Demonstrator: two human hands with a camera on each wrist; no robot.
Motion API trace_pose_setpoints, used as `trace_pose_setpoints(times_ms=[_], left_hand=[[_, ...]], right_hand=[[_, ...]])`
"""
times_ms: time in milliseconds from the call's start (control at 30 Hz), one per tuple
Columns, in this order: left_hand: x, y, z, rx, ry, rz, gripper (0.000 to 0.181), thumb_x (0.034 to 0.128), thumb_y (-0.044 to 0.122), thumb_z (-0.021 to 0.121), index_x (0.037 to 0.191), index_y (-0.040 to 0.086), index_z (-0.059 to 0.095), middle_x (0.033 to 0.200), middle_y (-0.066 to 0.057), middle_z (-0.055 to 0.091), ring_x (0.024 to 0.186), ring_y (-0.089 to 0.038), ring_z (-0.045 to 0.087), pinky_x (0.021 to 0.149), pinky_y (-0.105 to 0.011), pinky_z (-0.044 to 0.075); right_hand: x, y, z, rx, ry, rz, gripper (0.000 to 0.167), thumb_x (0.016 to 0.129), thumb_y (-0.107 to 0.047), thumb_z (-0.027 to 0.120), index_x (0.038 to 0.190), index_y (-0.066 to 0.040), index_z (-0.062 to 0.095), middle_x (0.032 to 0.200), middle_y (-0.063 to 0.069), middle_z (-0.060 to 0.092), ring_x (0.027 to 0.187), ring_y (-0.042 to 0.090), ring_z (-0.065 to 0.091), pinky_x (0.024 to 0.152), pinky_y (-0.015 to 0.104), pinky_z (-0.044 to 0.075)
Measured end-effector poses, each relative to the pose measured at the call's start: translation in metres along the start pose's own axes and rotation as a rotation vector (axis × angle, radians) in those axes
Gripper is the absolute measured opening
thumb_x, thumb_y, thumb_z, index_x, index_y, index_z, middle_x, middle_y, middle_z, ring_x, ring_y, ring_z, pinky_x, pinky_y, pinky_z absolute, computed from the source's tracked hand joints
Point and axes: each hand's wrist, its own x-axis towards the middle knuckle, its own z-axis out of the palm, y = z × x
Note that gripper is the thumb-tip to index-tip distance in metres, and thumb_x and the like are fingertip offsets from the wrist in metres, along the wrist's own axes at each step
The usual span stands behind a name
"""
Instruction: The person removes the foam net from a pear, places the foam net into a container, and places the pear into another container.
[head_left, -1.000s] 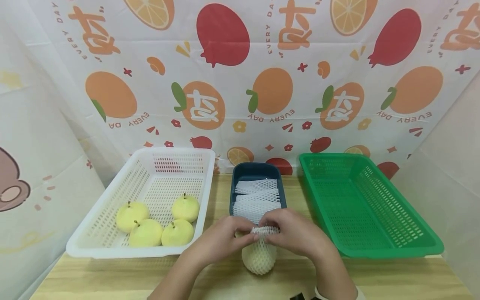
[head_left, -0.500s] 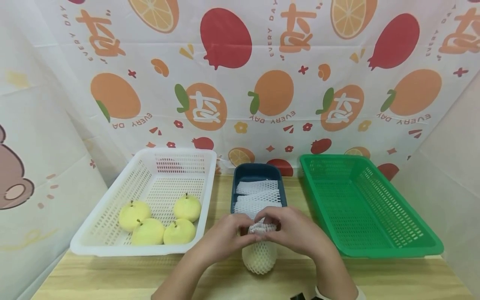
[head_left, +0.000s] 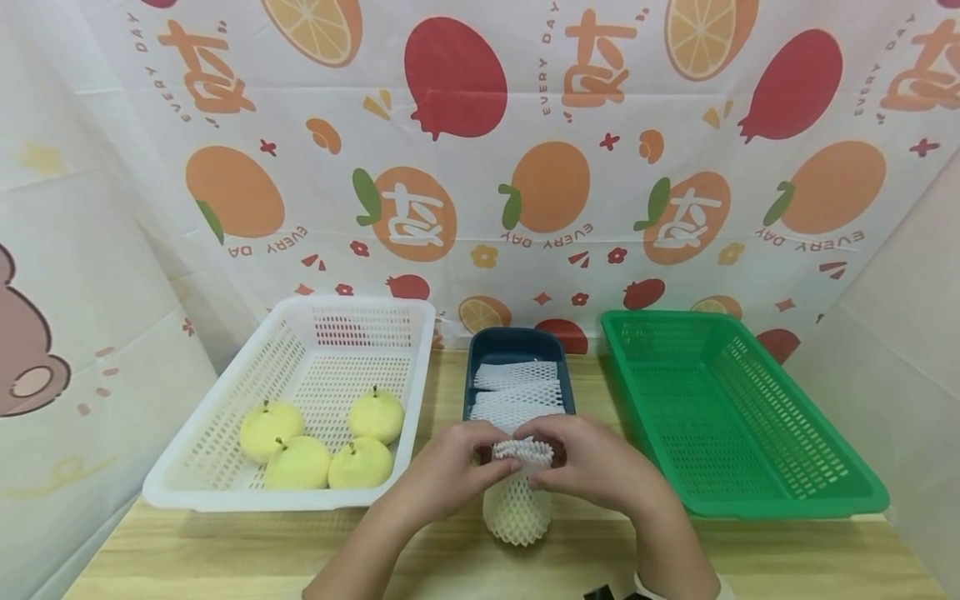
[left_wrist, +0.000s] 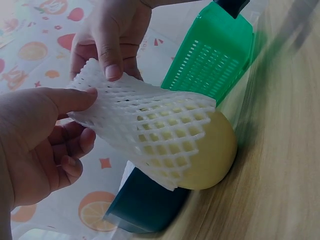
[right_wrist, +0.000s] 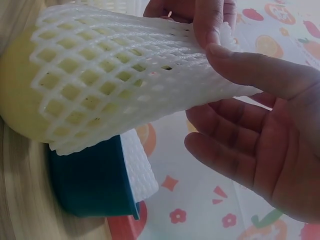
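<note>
A round yellow pear [left_wrist: 222, 155] stands on the table in front of me, with a white foam net sleeve [head_left: 522, 475] drawn over most of it. Its bare lower end shows in both wrist views. My left hand [head_left: 453, 467] pinches the sleeve's upper rim between thumb and fingers on the left side. On the opposite side my right hand [head_left: 592, 462] pinches the same rim. In the right wrist view the right thumb [right_wrist: 250, 67] lies on the outside of the net. The sleeve extends past the pear's top, which the mesh partly hides.
A white basket [head_left: 187, 498] with several yellow pears [head_left: 360, 463] stands left. Behind my hands, a dark blue tray [head_left: 517, 340] holds stacked foam nets [head_left: 517, 396]. A green basket [head_left: 772, 505] stands right. A fruit-print cloth [head_left: 480, 200] hangs at the back.
The sleeve's upper rim looked bunched between my fingers half a second ago and is now spread wider. Both hands stay at the rim with small finger shifts. The head view has shifted slightly.
</note>
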Motion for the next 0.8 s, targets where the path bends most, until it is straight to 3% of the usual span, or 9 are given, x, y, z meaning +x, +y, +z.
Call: trace_pose_setpoints(times_ms=[200,333,600,800], left_hand=[[-0.001,0.0,0.0,-0.042,0.046,0.0,0.007,0.0905,0.028,0.072,0.095,0.024,0.075,0.089,0.015,0.067,0.076,-0.004,0.058,0.068,-0.022,0.053],[-0.001,0.0,0.001,-0.08,0.059,-0.01,0.008,0.0901,0.027,0.072,0.097,0.024,0.075,0.09,0.015,0.067,0.074,-0.004,0.058,0.066,-0.023,0.054],[-0.001,0.004,0.0,-0.208,0.135,-0.029,0.012,0.0876,0.028,0.075,0.099,0.024,0.075,0.09,0.012,0.068,0.074,-0.009,0.059,0.064,-0.025,0.055],[-0.001,0.005,0.001,-0.301,0.182,-0.002,0.012,0.0878,0.027,0.075,0.098,0.021,0.075,0.095,0.006,0.07,0.08,-0.011,0.063,0.069,-0.025,0.057]], right_hand=[[0.0,0.003,-0.001,-0.012,-0.005,-0.005,0.017,0.082,-0.024,0.081,0.097,-0.021,0.073,0.078,-0.013,0.063,0.07,0.011,0.058,0.063,0.025,0.051],[0.0,0.005,0.001,0.003,0.0,-0.022,0.009,0.084,-0.024,0.079,0.088,-0.022,0.071,0.074,-0.013,0.062,0.065,0.008,0.056,0.061,0.024,0.051],[0.004,0.01,0.006,0.014,0.043,-0.047,0.019,0.081,-0.034,0.081,0.091,-0.023,0.069,0.076,-0.013,0.06,0.066,0.007,0.054,0.059,0.023,0.05],[0.008,0.011,0.01,0.045,0.04,-0.032,0.029,0.081,-0.04,0.08,0.099,-0.021,0.068,0.078,-0.013,0.062,0.067,0.006,0.055,0.058,0.023,0.05]])
